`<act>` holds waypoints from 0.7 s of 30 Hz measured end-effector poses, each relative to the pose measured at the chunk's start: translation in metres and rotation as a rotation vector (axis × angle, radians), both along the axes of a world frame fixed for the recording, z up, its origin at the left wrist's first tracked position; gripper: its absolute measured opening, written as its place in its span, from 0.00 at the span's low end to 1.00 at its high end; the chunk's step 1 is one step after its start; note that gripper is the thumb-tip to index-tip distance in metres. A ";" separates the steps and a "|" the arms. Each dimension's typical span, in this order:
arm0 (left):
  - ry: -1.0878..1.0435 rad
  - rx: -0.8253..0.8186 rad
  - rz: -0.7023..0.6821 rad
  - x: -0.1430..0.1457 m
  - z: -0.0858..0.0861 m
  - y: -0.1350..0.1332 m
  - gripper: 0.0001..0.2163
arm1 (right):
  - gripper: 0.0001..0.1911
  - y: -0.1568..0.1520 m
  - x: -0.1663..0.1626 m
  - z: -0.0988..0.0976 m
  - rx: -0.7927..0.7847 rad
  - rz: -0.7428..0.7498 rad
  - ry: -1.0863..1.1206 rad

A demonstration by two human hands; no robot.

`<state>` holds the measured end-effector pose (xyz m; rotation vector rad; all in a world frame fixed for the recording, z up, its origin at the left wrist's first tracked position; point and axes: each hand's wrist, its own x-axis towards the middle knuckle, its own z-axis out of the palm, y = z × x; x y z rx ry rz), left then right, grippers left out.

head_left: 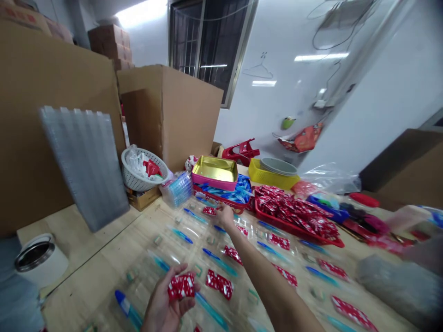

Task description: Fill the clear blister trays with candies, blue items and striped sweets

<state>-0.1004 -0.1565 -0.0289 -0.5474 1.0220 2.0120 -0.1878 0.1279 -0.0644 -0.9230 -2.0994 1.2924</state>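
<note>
In my left hand (161, 302) are small red packets with white dots (182, 286), held between thumb and fingers over the near part of the table. My right hand (225, 216) reaches to the far rows, its fingertips closed at the edge of another red dotted packet (209, 210). Beneath both hands lie clear plastic trays with hollows. Blue pens (219, 262), red dotted packets (219, 283) and small pale-green pieces (198, 270), perhaps erasers, lie spread across them.
A red tray (335, 240) heaped with red packets stands at the back, beside a tub of blue pens (242, 189) under a gold-lined pink tin (195, 179). Ribbed clear plastic trays (86, 170) stand upright at left. A white mug (57, 263) sits near the left edge.
</note>
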 end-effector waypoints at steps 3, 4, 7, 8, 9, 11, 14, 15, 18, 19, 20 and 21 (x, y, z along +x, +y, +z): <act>0.052 0.020 0.027 -0.001 0.001 -0.001 0.14 | 0.07 -0.018 0.005 0.000 0.012 0.075 -0.014; 0.059 0.022 0.035 -0.002 0.001 -0.001 0.14 | 0.08 -0.029 0.011 0.001 -0.001 0.126 -0.023; 0.059 0.016 0.055 -0.003 0.000 0.000 0.14 | 0.09 -0.070 0.044 0.005 -0.085 0.350 -0.076; 0.058 0.017 0.056 -0.003 -0.001 0.001 0.14 | 0.10 -0.085 0.059 0.007 -0.134 0.454 -0.097; 0.059 0.019 0.048 -0.002 -0.002 0.002 0.14 | 0.11 -0.098 0.074 0.010 -0.196 0.580 -0.115; 0.075 0.012 0.006 0.002 -0.004 0.004 0.15 | 0.12 -0.119 0.100 0.016 -0.388 0.855 -0.108; 0.147 -0.061 -0.089 0.009 -0.011 0.005 0.17 | 0.10 -0.129 0.123 0.024 -0.465 0.880 -0.049; 0.192 -0.100 -0.114 0.011 -0.014 0.005 0.19 | 0.10 -0.129 0.126 0.026 -0.453 0.833 -0.031; 0.348 -0.162 -0.143 0.016 -0.018 0.003 0.24 | 0.11 -0.124 0.128 0.032 -0.472 0.769 -0.014; 0.388 -0.142 -0.139 0.017 -0.018 0.003 0.24 | 0.12 -0.123 0.129 0.032 -0.503 0.775 -0.018; 0.412 -0.101 -0.135 0.018 -0.017 0.002 0.23 | 0.12 -0.123 0.129 0.032 -0.543 0.785 -0.025; 0.421 -0.058 -0.132 0.018 -0.016 0.001 0.22 | 0.12 -0.122 0.128 0.031 -0.586 0.795 -0.030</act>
